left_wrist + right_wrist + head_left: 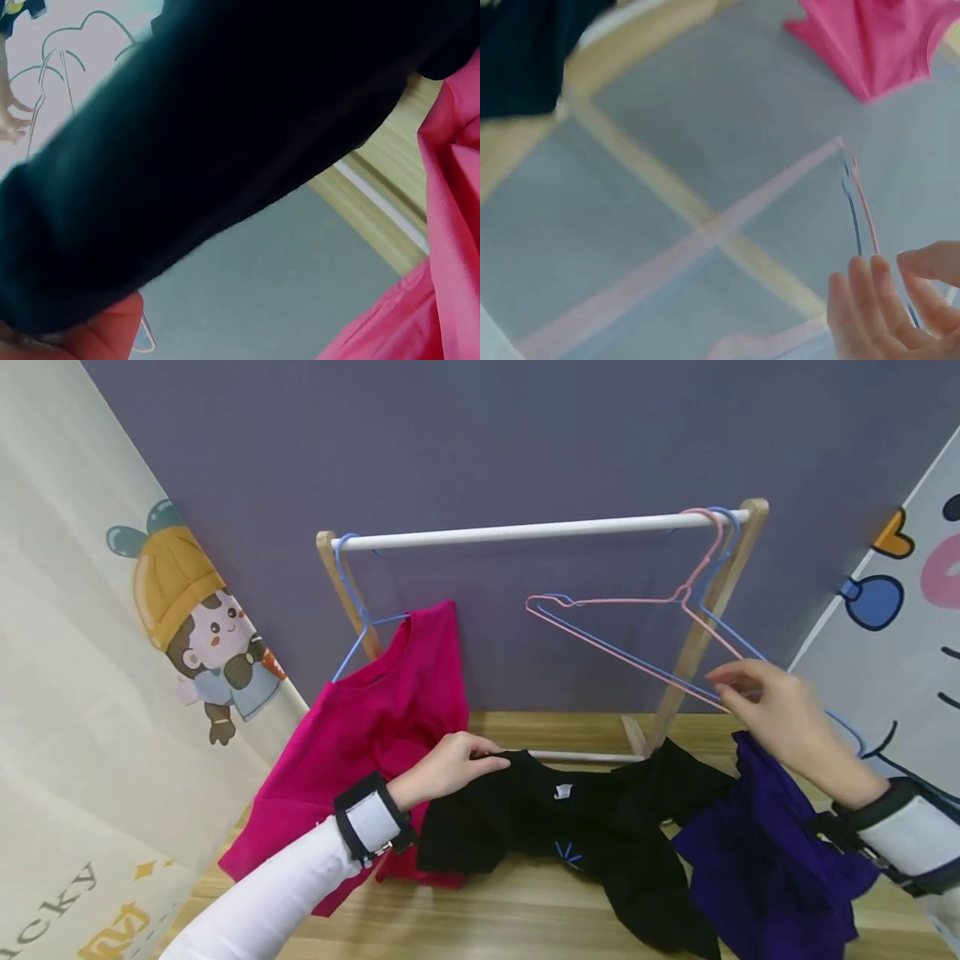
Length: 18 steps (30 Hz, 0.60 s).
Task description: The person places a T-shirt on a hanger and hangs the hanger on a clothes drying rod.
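My left hand [450, 766] pinches the neckline edge of a black T-shirt [555, 827], which lies with a white label and a small blue print showing. In the left wrist view the black cloth [217, 127] covers most of the hand. My right hand [787, 718] is at the right part of a pink hanger [622, 602], thumb and forefinger apart. A blue hanger [734, 533] hangs right behind the pink one. In the right wrist view the fingers [861, 292] are fairly straight beside the hangers' bars; whether they touch is unclear.
A white rod [517, 532] on wooden posts carries the hangers. At its left end a magenta sleeveless top [337, 752] hangs from another blue hanger [351, 581]. A dark purple garment [772, 868] lies at the right on the wood-grain surface [480, 918]. Printed curtains [67, 610] flank both sides.
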Tool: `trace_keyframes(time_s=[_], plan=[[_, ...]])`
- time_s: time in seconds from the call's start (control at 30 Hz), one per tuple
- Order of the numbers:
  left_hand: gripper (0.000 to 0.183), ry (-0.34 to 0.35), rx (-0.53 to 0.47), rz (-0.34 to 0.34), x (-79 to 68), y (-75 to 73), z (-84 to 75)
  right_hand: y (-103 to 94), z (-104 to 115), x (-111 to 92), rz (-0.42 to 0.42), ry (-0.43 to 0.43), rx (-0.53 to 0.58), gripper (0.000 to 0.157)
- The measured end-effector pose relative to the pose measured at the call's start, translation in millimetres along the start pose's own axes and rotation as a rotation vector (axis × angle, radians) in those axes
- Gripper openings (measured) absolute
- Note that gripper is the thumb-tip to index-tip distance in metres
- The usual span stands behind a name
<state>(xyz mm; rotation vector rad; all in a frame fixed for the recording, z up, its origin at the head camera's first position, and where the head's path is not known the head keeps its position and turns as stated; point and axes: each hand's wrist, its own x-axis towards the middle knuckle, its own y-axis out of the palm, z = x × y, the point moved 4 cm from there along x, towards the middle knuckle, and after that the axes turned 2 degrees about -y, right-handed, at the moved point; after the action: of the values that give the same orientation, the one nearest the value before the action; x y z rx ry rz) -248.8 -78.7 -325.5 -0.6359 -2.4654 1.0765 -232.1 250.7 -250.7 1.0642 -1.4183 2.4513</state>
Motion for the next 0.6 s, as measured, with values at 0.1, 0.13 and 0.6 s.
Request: trace_keyframes(time_s=[0.1, 0.13, 0.6], plan=[[0.021, 0.005, 0.004, 0.010, -0.8, 0.9, -1.7, -19.4, -0.2, 9.7, -0.022, -0.017, -0.087, 0.015], [0.021, 0.004, 0.003, 0.013, -1.4, 1.1, -2.0, -23.5, -1.2, 12.0, -0.011, -0.010, -0.111, 0.015], [0.021, -0.019, -0.003, 0.039, -11.4, -3.6, -1.7, -15.4, -23.9, 36.8, 0.272, 0.121, -0.160, 0.031]])
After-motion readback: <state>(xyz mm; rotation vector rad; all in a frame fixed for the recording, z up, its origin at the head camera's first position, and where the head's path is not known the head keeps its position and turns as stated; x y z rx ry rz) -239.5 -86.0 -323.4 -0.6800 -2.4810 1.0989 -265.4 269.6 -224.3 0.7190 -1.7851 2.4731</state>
